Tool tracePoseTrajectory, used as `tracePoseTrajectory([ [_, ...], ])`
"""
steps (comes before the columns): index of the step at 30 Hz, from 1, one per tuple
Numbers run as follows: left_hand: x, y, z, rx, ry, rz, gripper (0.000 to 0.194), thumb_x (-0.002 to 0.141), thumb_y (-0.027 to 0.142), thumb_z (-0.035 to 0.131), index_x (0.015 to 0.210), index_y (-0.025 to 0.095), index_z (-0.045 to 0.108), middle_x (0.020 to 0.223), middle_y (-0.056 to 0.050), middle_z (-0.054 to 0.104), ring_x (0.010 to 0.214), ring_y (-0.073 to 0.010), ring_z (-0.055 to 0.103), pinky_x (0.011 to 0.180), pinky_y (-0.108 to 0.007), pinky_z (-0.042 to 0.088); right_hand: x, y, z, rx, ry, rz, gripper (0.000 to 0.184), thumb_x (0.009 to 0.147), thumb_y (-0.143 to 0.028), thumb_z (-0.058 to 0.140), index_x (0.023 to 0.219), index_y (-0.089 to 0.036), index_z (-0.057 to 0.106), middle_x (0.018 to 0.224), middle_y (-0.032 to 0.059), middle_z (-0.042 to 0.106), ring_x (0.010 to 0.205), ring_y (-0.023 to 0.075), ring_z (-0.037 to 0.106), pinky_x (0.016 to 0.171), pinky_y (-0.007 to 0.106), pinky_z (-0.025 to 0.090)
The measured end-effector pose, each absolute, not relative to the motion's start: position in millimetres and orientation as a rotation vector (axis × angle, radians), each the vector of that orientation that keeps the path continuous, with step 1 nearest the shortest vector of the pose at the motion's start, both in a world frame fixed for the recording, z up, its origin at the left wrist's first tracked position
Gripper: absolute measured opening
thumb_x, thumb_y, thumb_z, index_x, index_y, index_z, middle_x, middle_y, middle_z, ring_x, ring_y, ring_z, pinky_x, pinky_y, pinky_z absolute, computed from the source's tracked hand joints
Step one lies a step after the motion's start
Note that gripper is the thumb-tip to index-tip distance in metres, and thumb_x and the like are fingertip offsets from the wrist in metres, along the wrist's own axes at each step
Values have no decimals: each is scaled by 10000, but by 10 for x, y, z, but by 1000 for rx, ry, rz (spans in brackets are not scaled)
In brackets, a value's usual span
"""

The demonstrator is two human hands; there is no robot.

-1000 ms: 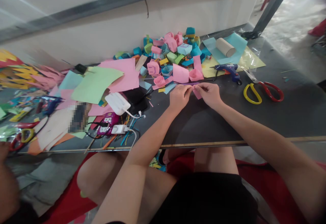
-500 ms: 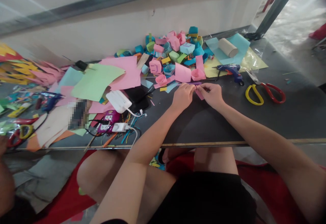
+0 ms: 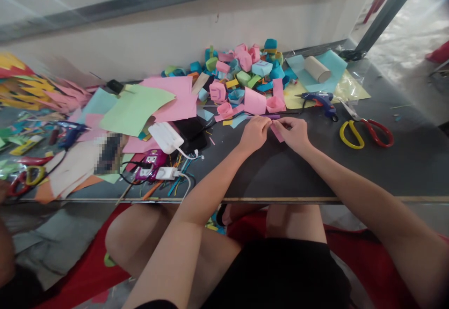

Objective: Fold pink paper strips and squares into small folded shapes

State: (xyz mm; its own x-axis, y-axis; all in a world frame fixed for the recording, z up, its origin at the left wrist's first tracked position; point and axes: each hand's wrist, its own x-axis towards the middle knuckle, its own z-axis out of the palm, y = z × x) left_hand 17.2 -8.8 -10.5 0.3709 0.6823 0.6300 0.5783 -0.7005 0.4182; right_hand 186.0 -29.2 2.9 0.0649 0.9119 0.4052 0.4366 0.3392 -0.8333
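Note:
A small piece of pink paper (image 3: 278, 134) is pinched between my two hands, low over the dark tabletop. My left hand (image 3: 255, 133) is closed on its left end, with the fingers curled. From the other side my right hand (image 3: 292, 132) grips it between thumb and fingers. Most of the paper is hidden by my fingers; one end hangs below them. Just behind my hands lies a purple pen (image 3: 275, 117). Beyond that, pink folded paper pieces (image 3: 255, 101) lie at the near side of a colourful pile.
Scissors with yellow and red handles (image 3: 365, 133) and a blue glue gun (image 3: 321, 102) lie to the right. A cardboard tube (image 3: 317, 69) rests on blue paper. Leftward are green paper (image 3: 136, 107), a white charger (image 3: 166, 137) and a purple power strip (image 3: 150, 165). Another person's arm (image 3: 6, 248) shows far left.
The view has shifted slightly, so the table's things appear a little farther right. Both hands keep their pinch on the pink paper, with hardly any other movement.

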Motion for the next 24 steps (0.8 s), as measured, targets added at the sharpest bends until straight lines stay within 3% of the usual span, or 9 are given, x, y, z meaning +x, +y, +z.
tracePoseTrajectory([
  [8, 223, -128, -93, 2158, 1285, 1382, 438, 1051, 519, 479, 828, 200, 680, 792, -61, 703, 765, -179, 630, 773, -316, 491, 1833, -239, 46, -1242, -1448, 725, 382, 794, -562, 708, 773, -194, 810, 715, 45, 761, 621, 162, 634, 600, 295, 478],
  [16, 212, -184, -35, 1856, 1145, 1360, 562, 1044, 623, 405, 932, 192, 748, 933, -77, 765, 861, -180, 672, 737, -297, 498, 1832, -191, 13, -1146, -1136, 1019, 364, 676, -582, 820, 727, -222, 792, 733, 35, 751, 664, 171, 655, 631, 316, 527],
  [24, 195, -103, -79, 1742, 1202, 1347, 443, 935, 619, 616, 896, 198, 746, 870, -44, 743, 751, -152, 621, 673, -281, 456, 1835, -173, 8, -1125, -1214, 1061, 404, 673, -603, 832, 749, -208, 793, 790, 46, 771, 710, 180, 671, 661, 335, 558],
])
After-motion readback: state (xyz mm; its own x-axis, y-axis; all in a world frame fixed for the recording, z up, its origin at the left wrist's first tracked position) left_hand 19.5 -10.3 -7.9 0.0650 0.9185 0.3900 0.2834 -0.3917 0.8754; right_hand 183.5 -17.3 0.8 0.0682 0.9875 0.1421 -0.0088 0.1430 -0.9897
